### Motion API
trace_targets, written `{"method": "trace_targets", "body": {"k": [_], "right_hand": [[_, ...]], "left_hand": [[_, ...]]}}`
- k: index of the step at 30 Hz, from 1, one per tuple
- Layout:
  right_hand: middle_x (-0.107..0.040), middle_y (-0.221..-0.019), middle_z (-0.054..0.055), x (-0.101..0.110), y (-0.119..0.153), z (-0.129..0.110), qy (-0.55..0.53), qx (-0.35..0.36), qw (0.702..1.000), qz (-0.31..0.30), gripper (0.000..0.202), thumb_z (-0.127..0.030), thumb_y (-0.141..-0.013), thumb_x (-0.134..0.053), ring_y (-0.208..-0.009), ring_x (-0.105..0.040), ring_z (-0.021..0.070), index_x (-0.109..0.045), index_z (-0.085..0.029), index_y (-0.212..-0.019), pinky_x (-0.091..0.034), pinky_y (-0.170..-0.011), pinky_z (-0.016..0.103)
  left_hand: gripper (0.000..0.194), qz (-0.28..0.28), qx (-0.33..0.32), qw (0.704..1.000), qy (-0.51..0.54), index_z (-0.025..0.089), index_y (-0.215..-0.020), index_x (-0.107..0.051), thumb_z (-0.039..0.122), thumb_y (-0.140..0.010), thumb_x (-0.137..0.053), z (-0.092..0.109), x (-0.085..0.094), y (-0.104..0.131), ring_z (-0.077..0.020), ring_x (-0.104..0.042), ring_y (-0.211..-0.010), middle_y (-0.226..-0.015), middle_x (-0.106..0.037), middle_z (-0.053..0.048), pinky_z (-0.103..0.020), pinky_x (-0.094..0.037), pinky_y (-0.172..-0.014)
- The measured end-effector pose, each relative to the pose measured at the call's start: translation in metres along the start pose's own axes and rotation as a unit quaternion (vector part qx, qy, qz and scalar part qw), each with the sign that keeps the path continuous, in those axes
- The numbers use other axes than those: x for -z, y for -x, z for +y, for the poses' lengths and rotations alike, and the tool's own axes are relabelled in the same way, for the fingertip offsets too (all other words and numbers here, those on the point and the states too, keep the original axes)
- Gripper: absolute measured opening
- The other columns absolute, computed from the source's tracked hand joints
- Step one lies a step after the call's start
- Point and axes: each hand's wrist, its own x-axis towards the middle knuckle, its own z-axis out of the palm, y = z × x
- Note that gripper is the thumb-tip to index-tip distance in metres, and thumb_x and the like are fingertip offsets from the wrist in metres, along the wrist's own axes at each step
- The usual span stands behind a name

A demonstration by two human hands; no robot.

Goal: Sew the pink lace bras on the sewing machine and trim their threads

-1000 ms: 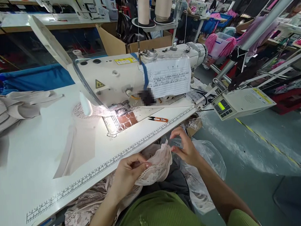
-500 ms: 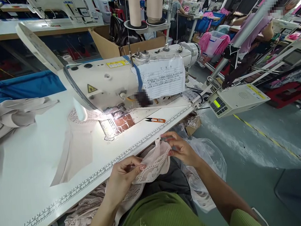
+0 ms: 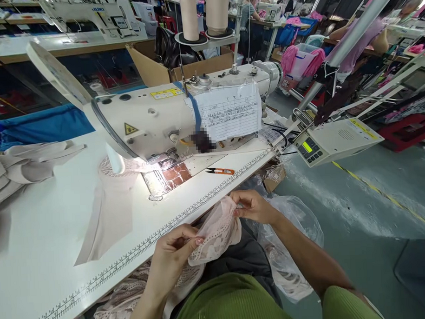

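Nearby, thread snips (image 3: 220, 171) beside sewing machine (image 3: 169, 114).

Bright, even workshop light — the sewing machine (image 3: 183, 114) lamp glares white at the needle plate — wide-angle edges bend.

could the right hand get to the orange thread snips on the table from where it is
Probably yes. The right hand pinches the pink lace piece just off the table edge, and the orange thread snips lie in the open on the table beyond it, nothing between; it would likely need to release the lace first.
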Motion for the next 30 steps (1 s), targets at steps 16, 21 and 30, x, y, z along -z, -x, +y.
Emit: {"method": "trace_targets", "body": {"k": [16,21,30], "right_hand": [[-0.062,-0.080,-0.001,-0.014,0.009,-0.015,0.027,-0.089,0.991,0.100,0.040,-0.042,-0.080,-0.080,-0.065,-0.050,0.0115,-0.060,-0.022,-0.107,-0.040,-0.063,0.026],[-0.062,-0.060,-0.002,-0.013,0.011,-0.025,-0.044,-0.200,0.976,0.070,0.039,-0.052,-0.072,-0.082,-0.052,-0.056,0.0120,-0.063,-0.018,-0.077,-0.040,-0.047,0.024],[-0.070,-0.069,0.001,-0.019,0.018,-0.027,-0.176,-0.178,0.967,0.040,0.034,-0.045,-0.080,-0.079,-0.064,-0.069,0.0148,-0.061,-0.016,-0.081,-0.055,-0.066,0.029]], "left_hand": [[0.020,0.037,-0.034,0.993,-0.107,0.020,-0.066,-0.071,0.036,-0.079,-0.074,-0.006,0.002,0.003,-0.0180,-0.060,-0.066,-0.069,-0.068,-0.004,-0.024,-0.047,-0.060],[0.017,0.003,-0.052,0.990,-0.134,0.021,-0.066,-0.072,0.033,-0.079,-0.074,-0.006,0.001,0.000,-0.0187,-0.063,-0.067,-0.069,-0.071,-0.004,-0.024,-0.049,-0.063],[0.018,-0.004,-0.046,0.992,-0.121,0.022,-0.067,-0.072,0.033,-0.080,-0.073,-0.009,0.000,0.000,-0.0175,-0.063,-0.065,-0.068,-0.070,-0.003,-0.023,-0.048,-0.060]]}}
